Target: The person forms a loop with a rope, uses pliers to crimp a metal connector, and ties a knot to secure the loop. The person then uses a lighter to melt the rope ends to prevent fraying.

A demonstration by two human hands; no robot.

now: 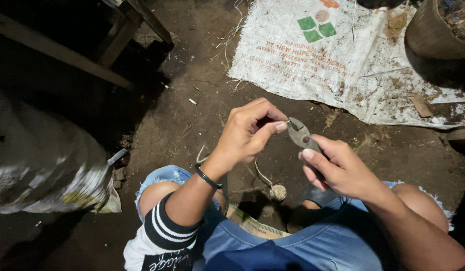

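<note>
Dull grey metal is at the centre here: a pair of pliers [301, 136] held up between the two hands, above the person's knees and the dirt floor [192, 120]. The right hand [340, 168] is closed around the dark handles, which run down and to the right into the palm, so the tool's long axis slants from lower right to upper left, with the nose pointing at the left hand [250, 131]. That hand is closed in a pinch, thumb and forefinger pressed together right at the tip of the nose; whatever they grip there is too small and thin to make out, perhaps a bit of wire. The two hands are very close, the left fingertips touching or nearly touching the plier head, the right hand lower and nearer the body. Below and between the hands, down on the floor, lies a small round pale lump with a pale strand [277, 191] running up from it. Beyond the hands, farther from the body, a soiled white woven sack [343, 65] lies flat on the floor.
</note>
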